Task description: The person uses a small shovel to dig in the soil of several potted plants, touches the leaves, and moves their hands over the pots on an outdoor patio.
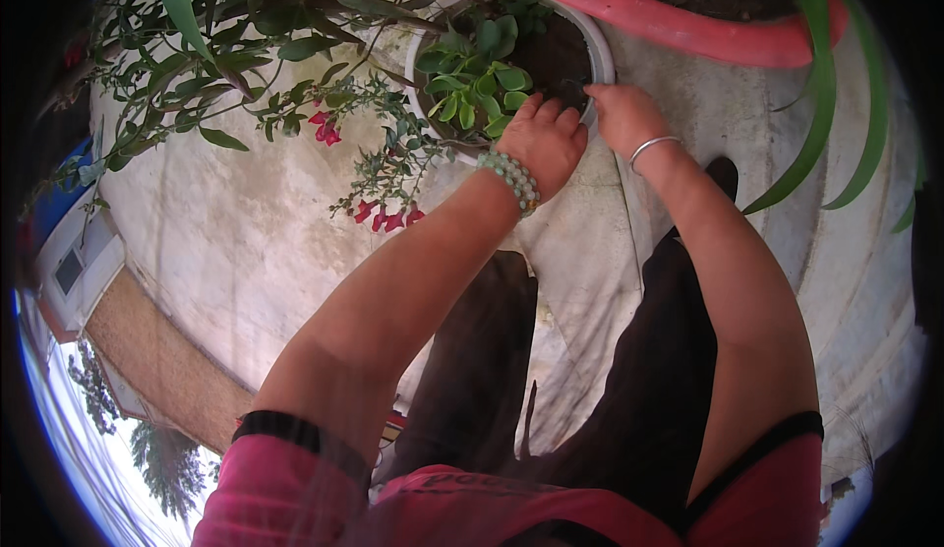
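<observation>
A round white pot [606,60] stands before me, with dark soil [549,56] and a leafy green succulent [483,78] inside. Over its near rim reaches my left hand [549,141], back turned up, fingers bent down to the soil beside the leaves. Its fingertips are partly hidden, so a hold cannot be made out. My right hand [627,120] is at the pot's right rim, thumb and forefinger drawn together near the soil. Whether something thin is between them is too small to tell. A beaded bracelet [510,180] circles my left wrist, a silver bangle [653,148] my right.
Trailing stems with red flowers [387,219] hang left of the pot. Behind it curves a thick pink rim [686,27] around more soil. Long strap leaves [818,104] arch down at the right. Underfoot lies pale, stained concrete [243,230].
</observation>
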`<act>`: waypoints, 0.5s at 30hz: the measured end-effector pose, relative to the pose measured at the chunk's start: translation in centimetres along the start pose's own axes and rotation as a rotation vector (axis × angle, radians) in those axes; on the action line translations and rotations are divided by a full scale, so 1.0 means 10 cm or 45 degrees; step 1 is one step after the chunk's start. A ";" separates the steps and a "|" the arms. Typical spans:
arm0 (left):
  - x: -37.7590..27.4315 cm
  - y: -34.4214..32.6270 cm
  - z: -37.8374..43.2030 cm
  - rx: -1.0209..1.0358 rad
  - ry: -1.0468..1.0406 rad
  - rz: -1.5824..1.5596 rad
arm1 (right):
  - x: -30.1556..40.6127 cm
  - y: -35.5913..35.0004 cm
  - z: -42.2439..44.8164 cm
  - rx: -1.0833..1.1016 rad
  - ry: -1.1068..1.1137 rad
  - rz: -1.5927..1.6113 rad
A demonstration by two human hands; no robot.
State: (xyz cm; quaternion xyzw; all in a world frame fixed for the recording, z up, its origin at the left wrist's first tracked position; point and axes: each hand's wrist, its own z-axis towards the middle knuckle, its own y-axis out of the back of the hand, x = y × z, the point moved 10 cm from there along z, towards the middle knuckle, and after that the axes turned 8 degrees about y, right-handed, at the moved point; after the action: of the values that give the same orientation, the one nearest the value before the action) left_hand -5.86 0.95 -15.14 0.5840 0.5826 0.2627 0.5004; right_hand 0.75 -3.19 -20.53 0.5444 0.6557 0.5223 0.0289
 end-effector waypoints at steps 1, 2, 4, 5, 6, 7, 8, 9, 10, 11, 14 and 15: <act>0.03 0.02 0.00 -0.005 0.033 -0.031 | 0.04 0.09 0.02 0.002 0.006 0.007; 0.04 0.03 0.00 0.001 0.038 -0.027 | 0.05 0.23 0.04 -0.006 0.025 0.048; 0.11 0.07 0.01 -0.017 0.078 -0.005 | 0.08 0.35 0.08 0.065 0.061 0.064; 0.11 0.08 0.00 -0.014 0.081 0.000 | 0.13 0.38 0.09 0.065 0.066 0.070; 0.11 0.05 -0.01 0.031 0.091 0.019 | 0.18 0.38 0.09 0.136 0.055 -0.033; 0.12 0.02 0.00 0.076 0.104 0.038 | 0.22 0.36 0.10 0.208 0.046 -0.135; 0.14 0.03 0.02 0.077 0.106 0.049 | 0.23 0.30 0.18 0.201 0.052 -0.129; 0.09 0.02 0.07 0.070 0.090 0.031 | 0.07 0.14 0.22 0.271 -0.063 -0.171; 0.08 0.03 0.08 0.062 0.087 0.016 | -0.02 0.00 0.23 0.343 -0.165 -0.213; 0.07 0.02 0.08 0.065 0.081 0.019 | -0.05 -0.09 0.19 0.341 -0.169 -0.208; 0.04 0.04 0.08 0.060 0.084 0.035 | 0.04 -0.03 0.16 0.127 0.050 -0.124; 0.03 0.06 0.12 0.061 0.093 0.038 | -0.02 0.06 0.16 0.112 0.050 -0.134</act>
State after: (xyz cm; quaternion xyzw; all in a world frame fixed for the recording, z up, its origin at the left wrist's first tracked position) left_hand -4.54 0.98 -15.13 0.5944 0.5979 0.2774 0.4607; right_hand 2.18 -2.41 -20.96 0.4997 0.7061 0.5012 0.0195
